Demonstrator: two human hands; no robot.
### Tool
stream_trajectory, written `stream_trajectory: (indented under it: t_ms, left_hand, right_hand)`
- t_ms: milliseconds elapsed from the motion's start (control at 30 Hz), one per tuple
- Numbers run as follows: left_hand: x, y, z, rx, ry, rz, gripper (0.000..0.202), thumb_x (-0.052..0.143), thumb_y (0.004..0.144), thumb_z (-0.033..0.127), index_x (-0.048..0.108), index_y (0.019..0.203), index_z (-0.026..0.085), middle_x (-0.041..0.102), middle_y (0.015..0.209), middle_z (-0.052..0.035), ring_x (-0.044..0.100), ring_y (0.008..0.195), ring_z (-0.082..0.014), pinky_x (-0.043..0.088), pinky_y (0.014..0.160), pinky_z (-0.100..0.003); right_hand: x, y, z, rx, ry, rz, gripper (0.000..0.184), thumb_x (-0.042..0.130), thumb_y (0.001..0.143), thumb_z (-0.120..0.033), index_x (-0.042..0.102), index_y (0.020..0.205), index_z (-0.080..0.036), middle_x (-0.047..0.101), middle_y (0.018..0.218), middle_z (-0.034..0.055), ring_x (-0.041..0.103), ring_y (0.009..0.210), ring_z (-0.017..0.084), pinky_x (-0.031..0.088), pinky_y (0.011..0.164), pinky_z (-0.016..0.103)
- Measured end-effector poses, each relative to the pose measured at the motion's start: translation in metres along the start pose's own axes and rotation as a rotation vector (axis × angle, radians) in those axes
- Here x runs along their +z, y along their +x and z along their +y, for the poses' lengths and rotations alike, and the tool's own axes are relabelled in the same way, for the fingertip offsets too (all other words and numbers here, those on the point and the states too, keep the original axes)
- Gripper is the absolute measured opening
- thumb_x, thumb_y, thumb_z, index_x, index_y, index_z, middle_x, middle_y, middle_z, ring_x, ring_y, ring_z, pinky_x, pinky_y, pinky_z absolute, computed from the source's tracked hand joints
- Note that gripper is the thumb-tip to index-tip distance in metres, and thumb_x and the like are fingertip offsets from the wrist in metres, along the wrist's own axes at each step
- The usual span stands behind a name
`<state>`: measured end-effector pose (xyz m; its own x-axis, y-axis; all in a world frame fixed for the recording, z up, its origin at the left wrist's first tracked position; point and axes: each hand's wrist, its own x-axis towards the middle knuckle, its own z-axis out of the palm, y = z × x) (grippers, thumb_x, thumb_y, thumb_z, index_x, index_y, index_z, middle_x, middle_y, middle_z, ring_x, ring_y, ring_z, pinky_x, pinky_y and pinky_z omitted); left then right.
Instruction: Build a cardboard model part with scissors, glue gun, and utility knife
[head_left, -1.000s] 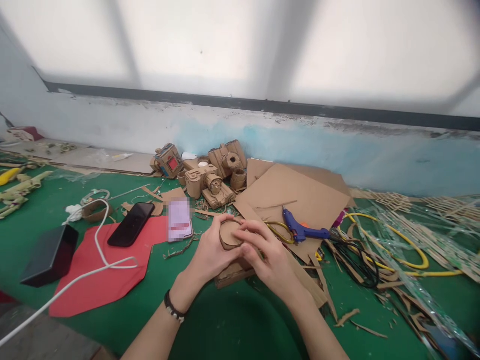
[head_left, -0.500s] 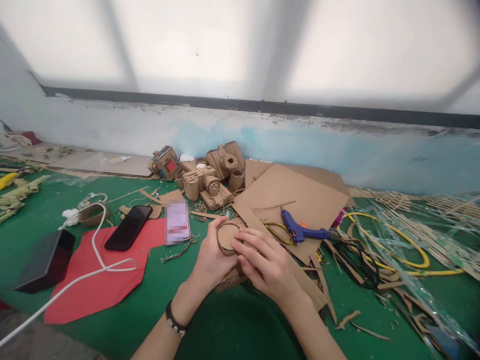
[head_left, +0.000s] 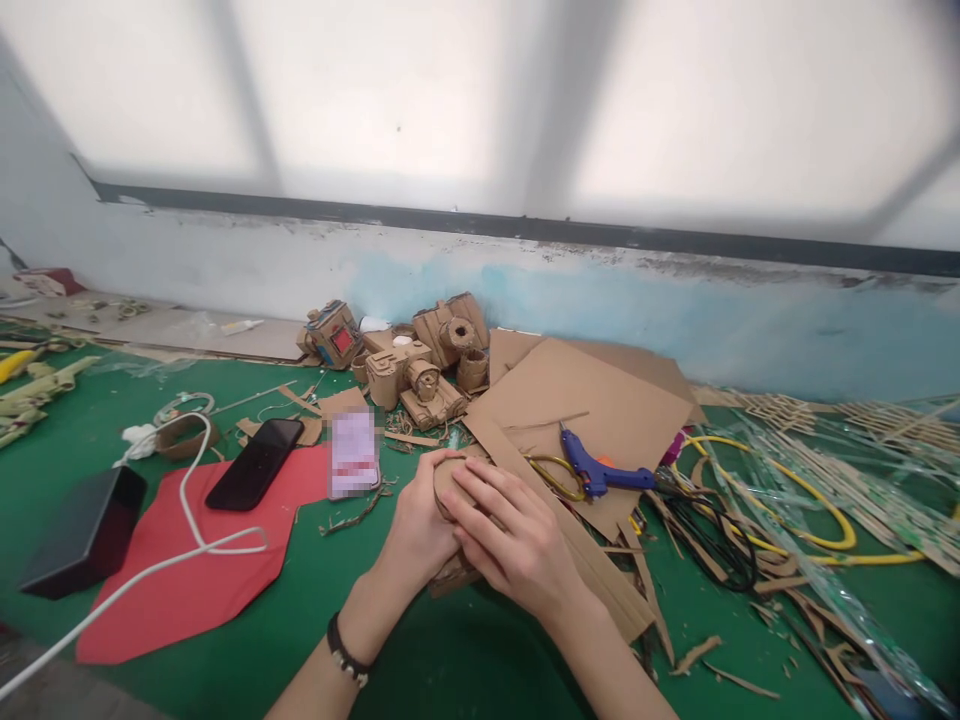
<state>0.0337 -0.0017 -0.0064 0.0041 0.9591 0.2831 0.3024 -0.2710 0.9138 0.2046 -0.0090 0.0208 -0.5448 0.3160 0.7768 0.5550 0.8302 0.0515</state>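
Observation:
A round cardboard piece (head_left: 444, 488), flat on top with a curved rim, is clasped between my two hands at the middle of the view. My left hand (head_left: 420, 520) wraps around its left side, closed on it. Over its top and right edge lie the bent fingers of my right hand (head_left: 517, 520), pressed close together and hiding most of the disc. Below the hands shows part of another cardboard block (head_left: 455, 578); how it joins the round piece is hidden.
Right of my hands lies a blue glue gun (head_left: 600, 470) on cardboard sheets (head_left: 577, 390). Cardboard model cameras (head_left: 397, 370) stand behind. A black phone (head_left: 255, 465) rests on red paper (head_left: 210, 590), crossed by a white cable (head_left: 135, 577). Scraps (head_left: 697, 655) litter the right.
My right hand has slid left and further over the round cardboard piece, covering more of its top. My left hand stays around it. The view has tilted slightly.

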Motion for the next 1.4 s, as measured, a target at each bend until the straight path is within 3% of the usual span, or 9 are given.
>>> stream_trajectory:
  t_ms: [233, 467, 600, 700, 800, 900, 1000, 1167, 1400]
  left_hand:
    - [-0.002, 0.000, 0.007, 0.001, 0.031, -0.004, 0.050, 0.073, 0.081, 0.033, 0.056, 0.127, 0.024, 0.082, 0.116, -0.0118, 0.082, 0.102, -0.0312, 0.064, 0.091, -0.040]
    - [-0.002, 0.001, 0.012, -0.035, 0.028, -0.011, 0.047, 0.074, 0.084, 0.036, 0.055, 0.125, 0.023, 0.082, 0.113, -0.0123, 0.082, 0.099, -0.0304, 0.065, 0.088, -0.042]
    - [0.000, 0.000, 0.011, -0.063, -0.017, -0.030, 0.055, 0.079, 0.080, 0.040, 0.054, 0.126, 0.023, 0.081, 0.117, -0.0134, 0.082, 0.101, -0.0319, 0.066, 0.088, -0.044]
    - [0.001, 0.000, 0.007, -0.062, -0.089, -0.043, 0.073, 0.085, 0.076, 0.043, 0.049, 0.135, 0.022, 0.075, 0.134, -0.0180, 0.079, 0.113, -0.0342, 0.064, 0.098, -0.049]
    - [-0.005, -0.001, 0.003, -0.012, -0.166, -0.068, 0.089, 0.090, 0.075, 0.040, 0.042, 0.148, 0.022, 0.062, 0.155, -0.0219, 0.068, 0.138, -0.0372, 0.057, 0.114, -0.053]
    - [-0.017, -0.005, 0.004, -0.013, -0.244, -0.128, 0.100, 0.095, 0.075, 0.042, 0.039, 0.156, 0.025, 0.053, 0.166, -0.0210, 0.054, 0.154, -0.0384, 0.050, 0.123, -0.053]
    - [-0.028, -0.010, 0.007, -0.001, -0.234, -0.161, 0.093, 0.093, 0.082, 0.051, 0.045, 0.159, 0.027, 0.050, 0.170, -0.0185, 0.047, 0.160, -0.0386, 0.045, 0.128, -0.053]
    - [-0.026, -0.013, 0.006, 0.186, -0.017, -0.125, 0.063, 0.064, 0.105, 0.059, 0.056, 0.158, 0.026, 0.053, 0.168, -0.0166, 0.047, 0.159, -0.0362, 0.038, 0.133, -0.055]
    - [-0.020, -0.011, 0.000, 0.248, 0.115, -0.085, 0.056, 0.062, 0.108, 0.052, 0.056, 0.154, 0.022, 0.061, 0.160, -0.0174, 0.058, 0.151, -0.0318, 0.048, 0.126, -0.050]
  right_hand:
    - [0.008, -0.004, 0.001, 0.001, 0.076, 0.044, 0.037, 0.061, 0.103, -0.010, 0.073, 0.139, -0.012, 0.077, 0.139, 0.0192, 0.064, 0.145, 0.033, 0.061, 0.116, 0.047]
    - [0.011, -0.005, -0.001, 0.036, 0.130, 0.070, 0.042, 0.060, 0.103, -0.007, 0.072, 0.143, -0.016, 0.076, 0.141, 0.0175, 0.065, 0.145, 0.032, 0.062, 0.116, 0.046]
    - [0.005, 0.003, -0.005, 0.176, 0.190, 0.102, 0.036, 0.062, 0.107, -0.014, 0.072, 0.141, -0.021, 0.078, 0.137, 0.0133, 0.072, 0.136, 0.029, 0.064, 0.111, 0.044]
    - [-0.001, 0.010, -0.008, 0.264, 0.150, 0.059, 0.033, 0.066, 0.107, -0.023, 0.071, 0.140, -0.023, 0.079, 0.138, 0.0125, 0.077, 0.126, 0.029, 0.067, 0.104, 0.044]
    - [-0.006, 0.012, -0.006, 0.341, 0.169, 0.014, 0.036, 0.065, 0.108, -0.027, 0.070, 0.144, -0.025, 0.077, 0.141, 0.0116, 0.076, 0.127, 0.029, 0.066, 0.106, 0.043]
    - [-0.012, 0.008, 0.005, 0.537, 0.252, 0.022, 0.033, 0.062, 0.109, -0.033, 0.073, 0.139, -0.024, 0.080, 0.136, 0.0118, 0.078, 0.123, 0.028, 0.067, 0.103, 0.041]
    - [-0.016, 0.004, 0.018, 0.719, 0.370, 0.017, 0.033, 0.057, 0.111, -0.038, 0.078, 0.132, -0.023, 0.083, 0.128, 0.0120, 0.082, 0.113, 0.027, 0.070, 0.095, 0.038]
    - [-0.010, 0.002, 0.017, 0.599, 0.447, -0.095, 0.036, 0.055, 0.113, -0.034, 0.077, 0.140, -0.024, 0.081, 0.137, 0.0101, 0.079, 0.124, 0.027, 0.066, 0.106, 0.041]
    - [0.006, -0.008, 0.008, 0.477, 0.281, -0.078, 0.043, 0.049, 0.114, -0.024, 0.068, 0.152, -0.022, 0.077, 0.143, 0.0101, 0.079, 0.125, 0.026, 0.068, 0.103, 0.037]
